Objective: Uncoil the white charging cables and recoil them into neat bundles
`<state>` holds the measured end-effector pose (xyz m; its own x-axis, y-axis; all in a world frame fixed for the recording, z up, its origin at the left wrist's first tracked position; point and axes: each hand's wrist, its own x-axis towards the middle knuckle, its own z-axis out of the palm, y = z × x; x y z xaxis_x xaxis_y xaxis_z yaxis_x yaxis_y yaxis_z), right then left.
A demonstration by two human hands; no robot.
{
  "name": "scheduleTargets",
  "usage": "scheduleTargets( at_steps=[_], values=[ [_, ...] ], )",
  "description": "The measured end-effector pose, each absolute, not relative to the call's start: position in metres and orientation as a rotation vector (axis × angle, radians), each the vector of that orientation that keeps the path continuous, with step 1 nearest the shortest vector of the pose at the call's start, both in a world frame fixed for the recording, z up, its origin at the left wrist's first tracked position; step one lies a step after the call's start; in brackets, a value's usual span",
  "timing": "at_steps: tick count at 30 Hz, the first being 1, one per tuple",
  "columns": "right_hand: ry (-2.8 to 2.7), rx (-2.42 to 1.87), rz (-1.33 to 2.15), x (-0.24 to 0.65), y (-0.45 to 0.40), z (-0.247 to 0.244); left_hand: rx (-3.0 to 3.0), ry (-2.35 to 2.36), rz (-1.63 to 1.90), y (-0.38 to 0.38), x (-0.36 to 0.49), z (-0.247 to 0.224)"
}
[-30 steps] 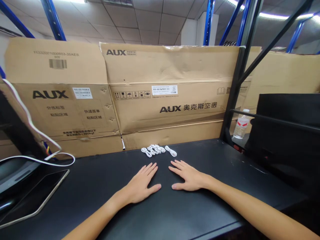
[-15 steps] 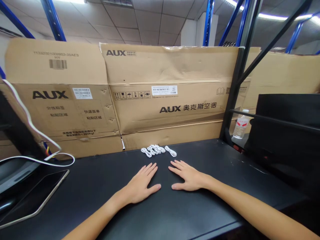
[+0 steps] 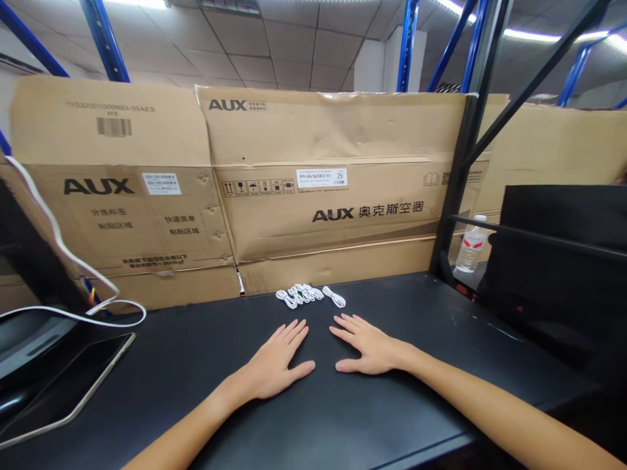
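My left hand (image 3: 278, 360) lies flat on the black table (image 3: 304, 424), palm down, fingers stretched out and thumb spread to the right. Opposite it, my right hand (image 3: 366, 346) rests the same way, its thumb pointing left. Neither hand holds anything, and a small gap of tabletop separates them. Beyond the fingertips, against the cardboard, sits a small cluster of bundled white cables (image 3: 304, 294). One more coiled white cable (image 3: 334, 297) lies just right of the cluster, nearest to my right fingertips. No hand touches the cables.
Large cardboard sheets (image 3: 274, 228) stand along the back edge. At left are a tablet-like device (image 3: 63, 385), a dark device (image 3: 39, 339) and a white cord (image 3: 59, 241). A black metal frame (image 3: 458, 170), a water bottle (image 3: 472, 245) and a dark screen (image 3: 558, 261) are at right.
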<state>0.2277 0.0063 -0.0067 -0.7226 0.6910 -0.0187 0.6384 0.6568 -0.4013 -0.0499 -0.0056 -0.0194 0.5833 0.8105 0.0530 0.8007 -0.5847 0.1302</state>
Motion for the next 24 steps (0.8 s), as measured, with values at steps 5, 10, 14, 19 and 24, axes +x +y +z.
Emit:
scheduleTargets(
  at_steps=[5,10,14,19,24],
  values=[
    [-2.738,-1.111,0.576,0.2276,0.0055,-0.0058,2.71,1.39,0.16,-0.006,-0.0502,-0.0191],
    [-2.746,-1.118,0.56,0.2273,0.0056,-0.0055,2.705,1.385,0.175,-0.0068,-0.0495,-0.0182],
    [-2.748,-1.113,0.55,0.2271,0.0054,-0.0058,2.702,1.385,0.176,-0.0066,-0.049,-0.018],
    [-2.747,-1.105,0.558,0.2271,0.0059,-0.0066,2.692,1.373,0.209,-0.0064,-0.0501,-0.0184],
    [-2.741,-1.115,0.569,0.2269,0.0065,-0.0069,2.681,1.365,0.241,-0.0064,-0.0506,-0.0189]
  ],
)
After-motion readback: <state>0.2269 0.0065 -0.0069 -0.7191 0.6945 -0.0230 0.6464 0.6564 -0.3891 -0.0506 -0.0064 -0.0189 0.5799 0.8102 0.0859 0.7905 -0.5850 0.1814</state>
